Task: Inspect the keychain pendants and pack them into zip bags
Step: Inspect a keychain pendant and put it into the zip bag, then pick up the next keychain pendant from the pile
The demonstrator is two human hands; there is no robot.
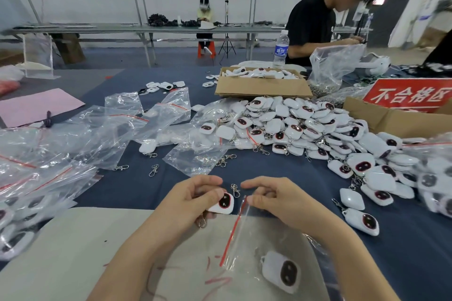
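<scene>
Keychain pendant, the white rounded-square plastic one with the dark red-ringed face [221, 203]: where is it sitting, and which step is going on?

Reply: left hand [193, 199] is gripping it, fingers curled round it, over the near edge of the dark blue tablecloth [146, 190], its metal clip [201, 222] dangling underneath. Right hand [271, 199] is pinching the mouth of a clear zip bag with a red seal strip [244, 239], which is hanging down over the pale grey mat [73, 239]. I'm reading this as the bagging step.

OP: anything sitting in that bag already?

Reply: looks like another white pendant [281, 271] is lying at the bottom, though I'm judging through plastic. Pendant and bag mouth are sitting just beside each other, so the next move is probably calling for spreading the mouth wider and keeping that dangling clip from snagging. Big heap of white pendants [305, 127] is waiting off to the right.
</scene>
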